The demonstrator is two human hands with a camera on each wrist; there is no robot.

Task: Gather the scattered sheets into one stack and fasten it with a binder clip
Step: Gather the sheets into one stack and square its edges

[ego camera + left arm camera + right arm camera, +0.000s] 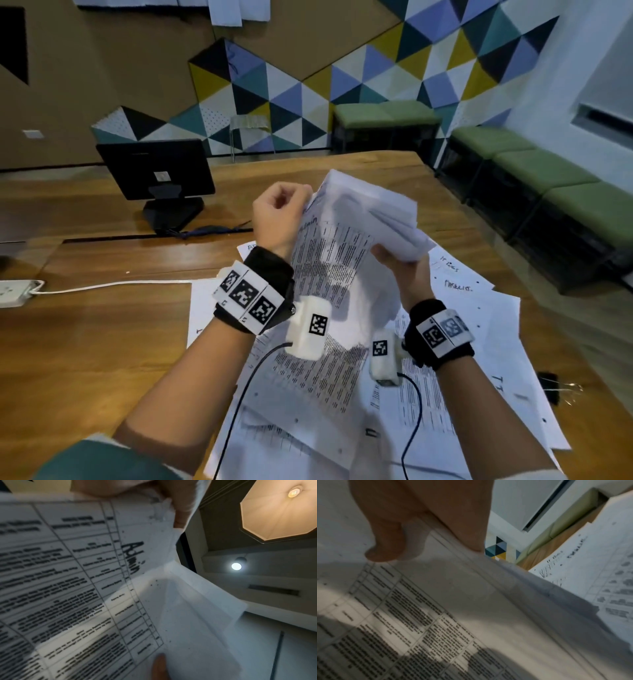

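I hold a loose bunch of printed sheets (342, 274) raised above the wooden table (102, 325). My left hand (281, 209) pinches the bunch at its upper left corner. My right hand (400, 263) grips its right edge, where the far sheets fan out. In the left wrist view the top sheet (85, 574) shows a table and the handwritten word "Admin". The right wrist view shows my thumb (385, 540) lying on the sheets (436, 615). More sheets (479, 342) lie scattered on the table below. A black binder clip (549, 385) rests at the right, beside the papers.
A black monitor (154, 171) stands at the back left, its rear facing me. A white power strip (13, 291) with its cable lies at the left edge. Green benches (548, 178) line the right wall beyond the table's edge.
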